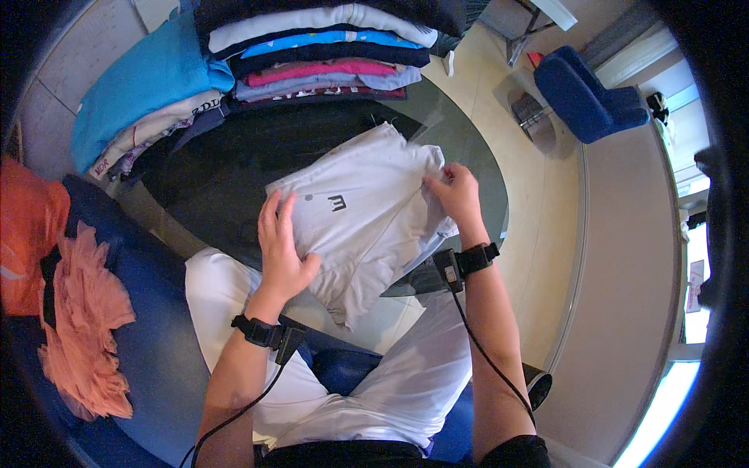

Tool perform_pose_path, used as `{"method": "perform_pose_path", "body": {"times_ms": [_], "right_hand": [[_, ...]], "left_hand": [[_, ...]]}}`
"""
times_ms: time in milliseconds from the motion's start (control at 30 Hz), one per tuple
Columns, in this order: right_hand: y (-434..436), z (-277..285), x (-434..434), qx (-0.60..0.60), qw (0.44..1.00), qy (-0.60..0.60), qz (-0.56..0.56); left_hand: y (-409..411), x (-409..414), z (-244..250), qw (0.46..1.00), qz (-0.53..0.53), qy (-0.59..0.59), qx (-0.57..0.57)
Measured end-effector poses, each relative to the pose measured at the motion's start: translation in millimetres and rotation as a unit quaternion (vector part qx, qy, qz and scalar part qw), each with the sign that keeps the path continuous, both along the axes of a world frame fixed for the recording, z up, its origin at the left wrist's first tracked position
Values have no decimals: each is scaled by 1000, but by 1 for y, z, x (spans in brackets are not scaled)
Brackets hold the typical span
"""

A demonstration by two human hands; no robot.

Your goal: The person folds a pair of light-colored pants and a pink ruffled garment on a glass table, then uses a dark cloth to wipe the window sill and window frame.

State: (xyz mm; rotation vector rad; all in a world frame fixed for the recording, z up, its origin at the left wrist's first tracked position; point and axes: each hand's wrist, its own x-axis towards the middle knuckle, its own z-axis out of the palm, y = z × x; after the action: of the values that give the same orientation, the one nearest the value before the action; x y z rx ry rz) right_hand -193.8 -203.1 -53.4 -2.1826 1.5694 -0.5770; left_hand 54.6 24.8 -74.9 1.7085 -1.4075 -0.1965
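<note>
A white T-shirt [368,199] with a small dark print lies over the near part of a dark oval table [234,158]. Its lower corner hangs past the table edge towards my knees. My left hand [285,248] rests along the shirt's left side, fingers spread and thumb apart. At the opposite side, my right hand [457,190] pinches the shirt's edge near a bunched, raised fold. Both wrists wear black straps with cabled boxes.
Folded clothes [327,64] form a tall stack at the table's far side. A second stack topped by blue cloth [146,88] stands left. Peach tulle [88,322] and an orange cloth [26,234] lie on the blue seat [158,362]. A blue chair [585,96] stands far right.
</note>
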Motion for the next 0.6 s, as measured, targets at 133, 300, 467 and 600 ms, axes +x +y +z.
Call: {"method": "perform_pose_path", "body": {"times_ms": [133,300,467,600], "right_hand": [[4,-31,-2,-84,994,66,-34],[-2,-20,15,65,991,35,-108],[13,-13,24,106,994,41,-6],[44,-28,11,243,953,-176,-30]], "left_hand": [[16,7,-4,984,169,-1,63],[22,1,-1,960,196,-66,190],[13,-30,-19,981,166,-40,87],[18,-45,-11,957,88,274,37]]}}
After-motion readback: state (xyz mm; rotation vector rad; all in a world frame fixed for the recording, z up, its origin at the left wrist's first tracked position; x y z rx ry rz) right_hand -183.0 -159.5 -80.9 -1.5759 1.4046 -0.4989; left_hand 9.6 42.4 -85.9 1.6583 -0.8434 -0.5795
